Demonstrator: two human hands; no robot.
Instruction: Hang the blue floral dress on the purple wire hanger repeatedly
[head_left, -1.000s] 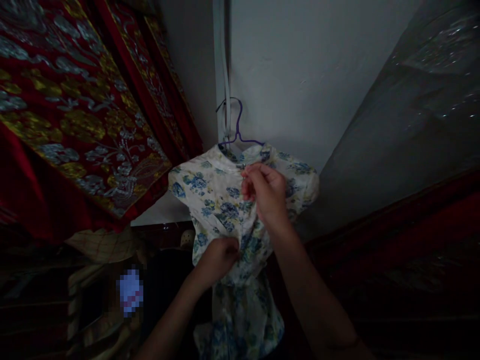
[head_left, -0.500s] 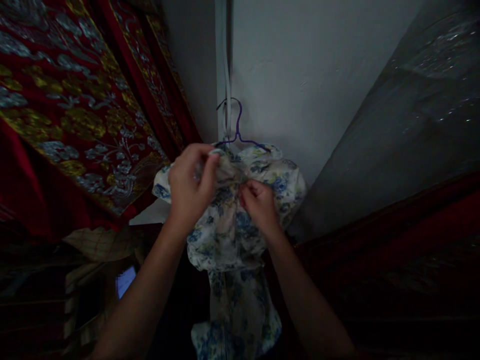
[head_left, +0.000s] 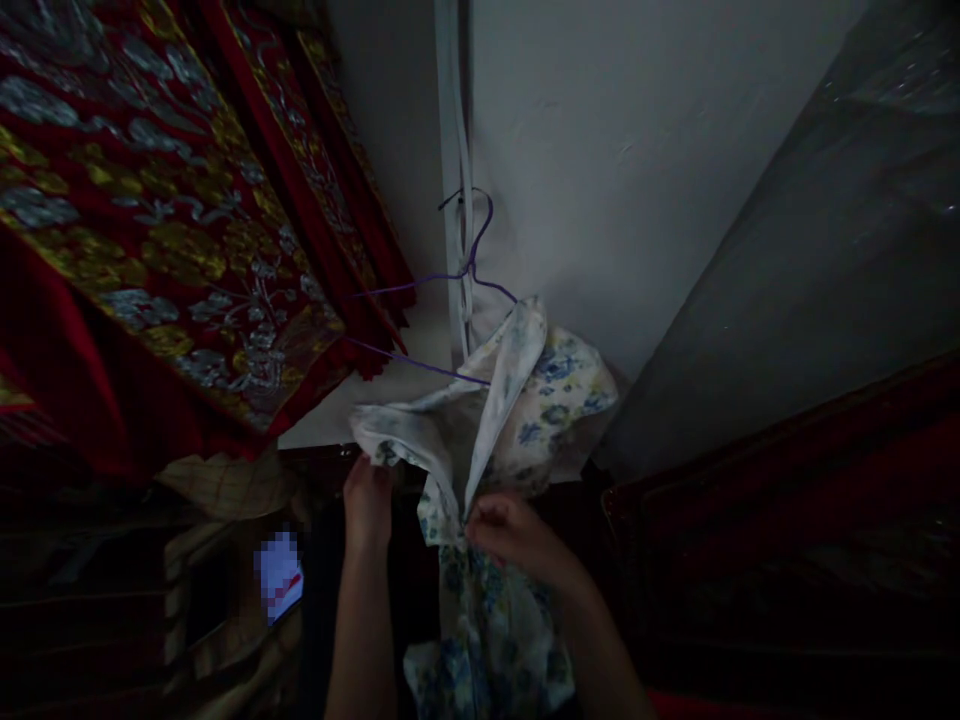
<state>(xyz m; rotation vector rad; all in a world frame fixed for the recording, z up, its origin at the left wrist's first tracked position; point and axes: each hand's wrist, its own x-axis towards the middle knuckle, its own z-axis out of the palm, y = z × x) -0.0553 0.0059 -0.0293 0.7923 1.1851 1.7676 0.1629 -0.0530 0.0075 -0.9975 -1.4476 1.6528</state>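
A white garment with blue and yellow-green flowers [head_left: 551, 400] hangs by one shoulder from a purple wire hanger [head_left: 472, 265]. Its other shoulder is off the hanger's left arm, and the front opening gapes. My left hand [head_left: 369, 500] grips the slipped shoulder by its edge, low on the left. At the lower end of the opening, my right hand [head_left: 514, 530] pinches the cloth with closed fingers. Below both hands the rest of the floral garment droops into shadow.
The hanger's hook is at a pale vertical strip [head_left: 455, 90] on the wall [head_left: 600, 150]. Red cloth with gold and silver embroidery [head_left: 187, 240] hangs at left, above wooden furniture and a lit screen [head_left: 281, 580]. Clear plastic sheeting [head_left: 810, 250] covers the right side.
The left shoulder of the garment has come off the hanger, and its front has opened. Both hands have moved down, the left one holding the freed shoulder.
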